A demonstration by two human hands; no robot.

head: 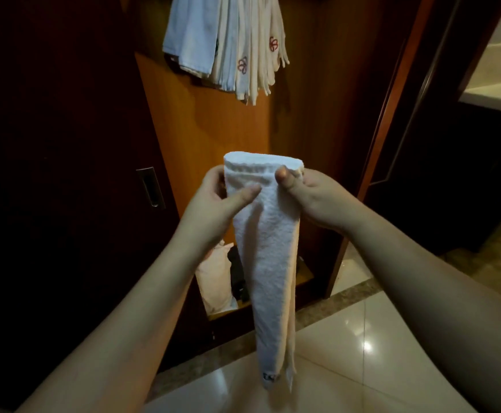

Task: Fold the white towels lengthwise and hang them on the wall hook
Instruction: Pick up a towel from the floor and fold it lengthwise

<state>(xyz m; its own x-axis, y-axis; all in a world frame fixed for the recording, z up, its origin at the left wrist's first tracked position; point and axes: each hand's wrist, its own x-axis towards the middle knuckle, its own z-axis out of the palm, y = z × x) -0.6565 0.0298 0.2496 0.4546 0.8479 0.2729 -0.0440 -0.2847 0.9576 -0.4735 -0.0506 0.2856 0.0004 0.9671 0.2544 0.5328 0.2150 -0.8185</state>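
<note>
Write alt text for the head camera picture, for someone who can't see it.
Two bare hands, left hand and right hand, pinch the top of a folded white towel that hangs down long and narrow. Above it, more towels hang in a bunch against a wooden panel, with a glossy tiled floor below.

Folded white towel [268, 242] hangs narrow and vertical; more white towels [237, 46] hang bunched above on the wall
</note>
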